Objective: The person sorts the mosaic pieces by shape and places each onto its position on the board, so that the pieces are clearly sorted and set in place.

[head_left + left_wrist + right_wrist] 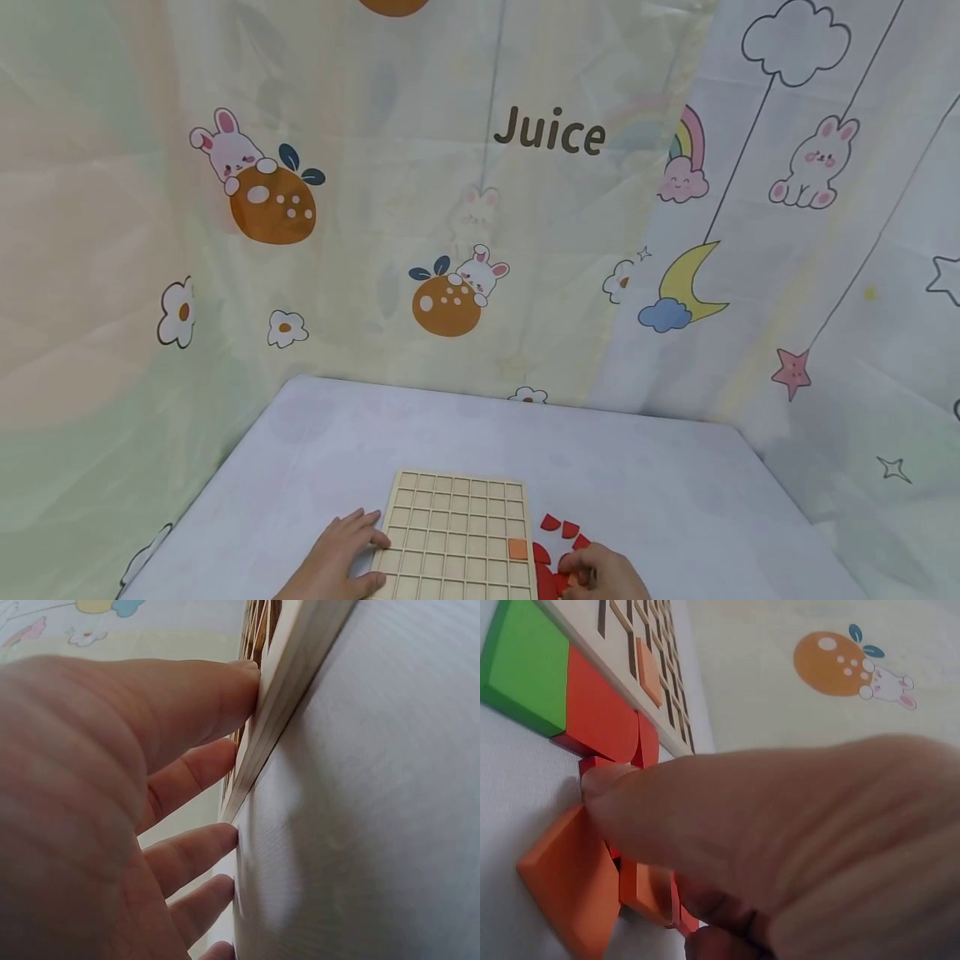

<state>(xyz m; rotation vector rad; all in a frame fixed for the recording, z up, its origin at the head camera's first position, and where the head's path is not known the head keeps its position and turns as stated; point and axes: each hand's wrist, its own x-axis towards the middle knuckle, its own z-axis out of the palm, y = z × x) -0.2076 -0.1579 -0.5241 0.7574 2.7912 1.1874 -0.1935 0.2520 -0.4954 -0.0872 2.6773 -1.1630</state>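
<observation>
Nearest us, the right grip (pixel 606 573) of the person curls down among the loose pieces beside the board (pixel 446 542); in the right wrist view its thumb tip rests on a red block (pixel 592 763), but the other fingertips are mostly hidden, so we can't tell if it's pinching anything. An orange piece (pixel 570 877) just by the thumb looks tipped (prob. nudged by the fingers, tho we can't confirm). The left grip (pixel 339 557) is spread, thumb & index at the board's L rim, other fingers beside it; we'd guess that's to steady the board on the counter (pixel 637 471). Gridded side faces up, & one orange square (pixel 518 549) sits in the far-R column, on the right grip's side. The pieces lie along the R edge, presumably for a short reach: a green block (pixel 526 667) touching a red, round-cornered block (pixel 600 711) next to the rim, plus small quarter-round red pieces (pixel 551 522) a bit farther out. Behind, we've got a printed curtain (pixel 360 350), apparently just a backdrop.
</observation>
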